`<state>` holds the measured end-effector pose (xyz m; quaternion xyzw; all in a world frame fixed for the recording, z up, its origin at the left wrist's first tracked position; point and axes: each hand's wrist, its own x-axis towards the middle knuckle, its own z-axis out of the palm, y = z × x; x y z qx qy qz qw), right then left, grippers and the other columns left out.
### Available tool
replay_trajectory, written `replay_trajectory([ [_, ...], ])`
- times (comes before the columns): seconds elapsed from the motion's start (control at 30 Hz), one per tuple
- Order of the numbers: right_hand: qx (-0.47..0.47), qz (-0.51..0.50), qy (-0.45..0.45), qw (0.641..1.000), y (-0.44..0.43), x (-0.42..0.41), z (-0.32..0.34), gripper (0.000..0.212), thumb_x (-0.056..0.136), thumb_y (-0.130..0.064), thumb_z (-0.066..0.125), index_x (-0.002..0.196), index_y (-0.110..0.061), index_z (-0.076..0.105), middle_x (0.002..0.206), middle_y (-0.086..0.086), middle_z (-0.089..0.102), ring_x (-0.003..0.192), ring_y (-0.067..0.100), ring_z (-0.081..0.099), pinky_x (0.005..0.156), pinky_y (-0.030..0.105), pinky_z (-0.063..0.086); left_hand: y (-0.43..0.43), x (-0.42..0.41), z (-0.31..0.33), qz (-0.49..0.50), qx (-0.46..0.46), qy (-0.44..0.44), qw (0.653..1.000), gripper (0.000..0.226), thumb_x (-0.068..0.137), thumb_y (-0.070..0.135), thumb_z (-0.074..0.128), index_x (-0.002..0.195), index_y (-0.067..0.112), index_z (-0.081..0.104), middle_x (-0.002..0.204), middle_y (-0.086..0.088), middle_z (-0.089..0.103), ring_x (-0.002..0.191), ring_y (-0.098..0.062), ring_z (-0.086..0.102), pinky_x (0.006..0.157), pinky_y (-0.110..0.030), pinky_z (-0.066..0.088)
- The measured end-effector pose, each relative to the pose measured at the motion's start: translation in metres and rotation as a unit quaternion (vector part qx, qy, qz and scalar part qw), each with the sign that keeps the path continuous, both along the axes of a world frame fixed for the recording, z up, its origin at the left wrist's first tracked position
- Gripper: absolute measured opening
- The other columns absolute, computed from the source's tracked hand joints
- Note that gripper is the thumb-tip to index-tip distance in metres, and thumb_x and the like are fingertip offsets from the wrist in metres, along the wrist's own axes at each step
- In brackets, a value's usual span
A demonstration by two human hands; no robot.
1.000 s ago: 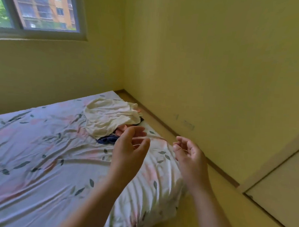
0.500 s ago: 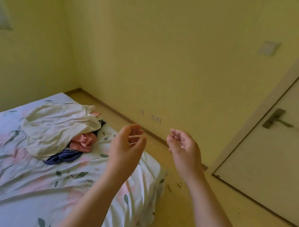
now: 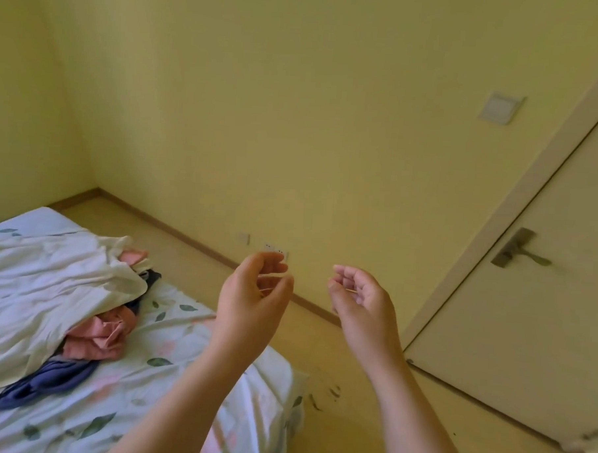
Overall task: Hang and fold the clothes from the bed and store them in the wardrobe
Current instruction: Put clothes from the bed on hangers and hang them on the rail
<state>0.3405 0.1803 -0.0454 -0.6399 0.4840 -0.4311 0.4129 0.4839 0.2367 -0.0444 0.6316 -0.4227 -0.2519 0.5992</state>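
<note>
— In the head view, where are the garments found?
— A pile of clothes is heaped on the bed at the left, with cream cloth laid over pink and blue pieces.
— And the hands?
— The left hand and the right hand are held up, apart, with fingers loosely curled. A thin pale strand is glimpsed at the fingers; whether it is pinched cannot be told.

No readable text, labels, brands, numbers or signs on any surface.
</note>
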Motion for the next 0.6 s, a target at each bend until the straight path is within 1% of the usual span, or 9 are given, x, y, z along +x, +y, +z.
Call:
replay_trajectory([
  [0.13, 0.001, 0.009, 0.0, 1.0, -0.051, -0.007, -0.008, 0.021, 0.096, -0.026, 0.058, 0.116, -0.026, 0.063, 0.105, -0.013, 0.063, 0.098, 0.008, 0.062, 0.087, 0.03, 0.054, -0.048, -0.006, -0.006, 0.008, 0.002, -0.011, 1.0, 0.023, 0.088, 0.018, 0.066, 0.102, 0.035, 0.06, 0.096, 0.016, 0.068, 0.083, 0.01, 0.062, 0.061, -0.005, 0.046],
  [0.23, 0.004, 0.013, -0.001, 1.0, -0.097, -0.018, -0.015, 0.02, 0.096, -0.027, 0.059, 0.115, -0.028, 0.063, 0.104, -0.015, 0.063, 0.097, 0.008, 0.062, 0.085, 0.029, 0.054, -0.093, -0.016, -0.013, 0.013, 0.008, -0.014, 1.0, 0.023, 0.088, 0.018, 0.065, 0.104, 0.035, 0.061, 0.096, 0.017, 0.068, 0.084, 0.01, 0.062, 0.062, -0.006, 0.047],
  [0.4, 0.015, 0.022, 0.002, 1.0, -0.19, -0.055, -0.02, 0.022, 0.096, -0.026, 0.059, 0.118, -0.024, 0.062, 0.104, -0.012, 0.064, 0.095, 0.006, 0.062, 0.086, 0.031, 0.055, -0.186, -0.054, -0.02, 0.027, 0.007, -0.006, 1.0, 0.022, 0.088, 0.019, 0.065, 0.104, 0.034, 0.061, 0.095, 0.017, 0.068, 0.084, 0.009, 0.062, 0.06, -0.004, 0.045],
  [0.53, 0.007, 0.03, -0.003, 1.0, -0.271, -0.092, -0.009, 0.022, 0.095, -0.022, 0.06, 0.116, -0.023, 0.063, 0.09, -0.01, 0.063, 0.088, 0.01, 0.063, 0.082, 0.028, 0.055, -0.267, -0.095, -0.013, 0.024, 0.014, 0.001, 1.0, 0.023, 0.087, 0.022, 0.065, 0.108, 0.031, 0.062, 0.096, 0.017, 0.068, 0.083, 0.007, 0.063, 0.062, -0.006, 0.046],
  [0.6, 0.002, 0.04, -0.002, 0.999, -0.308, -0.106, -0.004, 0.022, 0.094, -0.021, 0.061, 0.115, -0.024, 0.064, 0.088, -0.01, 0.063, 0.086, 0.009, 0.063, 0.078, 0.021, 0.053, -0.302, -0.11, -0.01, 0.033, 0.01, 0.002, 0.999, 0.024, 0.087, 0.022, 0.065, 0.106, 0.034, 0.061, 0.096, 0.018, 0.068, 0.084, 0.007, 0.063, 0.062, -0.007, 0.046],
])
